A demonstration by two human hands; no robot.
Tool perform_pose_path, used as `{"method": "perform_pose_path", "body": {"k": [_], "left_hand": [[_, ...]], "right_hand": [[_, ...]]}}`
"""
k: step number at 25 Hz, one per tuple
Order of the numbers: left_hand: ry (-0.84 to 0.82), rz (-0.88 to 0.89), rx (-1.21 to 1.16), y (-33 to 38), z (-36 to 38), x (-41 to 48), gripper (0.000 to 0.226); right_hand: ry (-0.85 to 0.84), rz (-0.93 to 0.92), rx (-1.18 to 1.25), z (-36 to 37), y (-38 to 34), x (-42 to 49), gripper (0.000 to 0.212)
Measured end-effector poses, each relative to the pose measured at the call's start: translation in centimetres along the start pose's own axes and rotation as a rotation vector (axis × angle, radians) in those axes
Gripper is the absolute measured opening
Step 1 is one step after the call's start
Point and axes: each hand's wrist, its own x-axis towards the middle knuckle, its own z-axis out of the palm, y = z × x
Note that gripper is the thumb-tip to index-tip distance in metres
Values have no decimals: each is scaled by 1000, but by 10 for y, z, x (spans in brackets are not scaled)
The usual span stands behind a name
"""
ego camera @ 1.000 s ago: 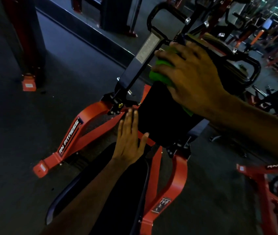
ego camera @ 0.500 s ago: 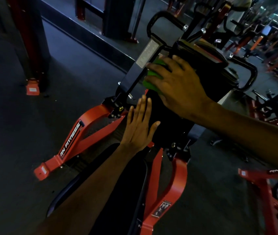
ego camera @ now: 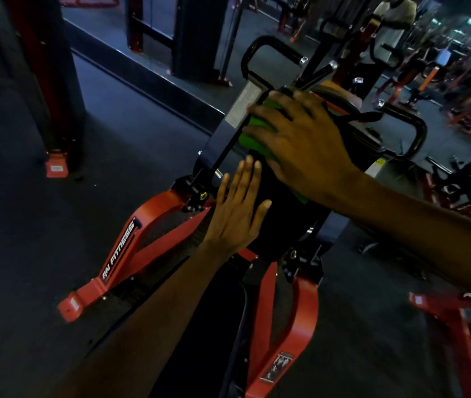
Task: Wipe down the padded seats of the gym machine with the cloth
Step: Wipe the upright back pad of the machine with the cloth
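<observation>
Right hand (ego camera: 306,147) flat, fingers spread, pressing green fabric cloth (ego camera: 253,133) onto black padded seat (ego camera: 280,222)
Left hand (ego camera: 237,216) open on it too; cloth's mostly hidden under the palm.

The right hand (ego camera: 303,145) presses a green cloth (ego camera: 253,133) on the black pad (ego camera: 280,214) — the left hand (ego camera: 235,214) lies flat beside it.

The cloth (ego camera: 253,133) is showing bright green against the black padded seat (ego camera: 281,222). The machine frame (ego camera: 153,211) is glowing orange-red, carrying white lettering (ego camera: 118,249) on black (down at about eight o'clock). A pale grey label (ego camera: 242,107) is standing out at twelve o'clock, and the floor (ego camera: 27,254) is looking dark grey
</observation>
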Motion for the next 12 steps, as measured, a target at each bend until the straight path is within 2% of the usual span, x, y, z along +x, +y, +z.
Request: {"method": "perform_pose_path", "body": {"k": [3, 6, 10, 12], "left_hand": [[8, 40, 8, -2, -1, 4, 68], [12, 29, -16, -2, 2, 3, 69], [36, 20, -75, 2, 2, 7, 68], [54, 33, -94, 5, 0, 15, 66]], "right_hand": [[37, 72, 73, -11, 21, -13, 47], [14, 119, 28, -7, 12, 8, 43], [-44, 119, 84, -5, 11, 28, 42], [-15, 128, 147, -10, 21, 15, 44]]}}
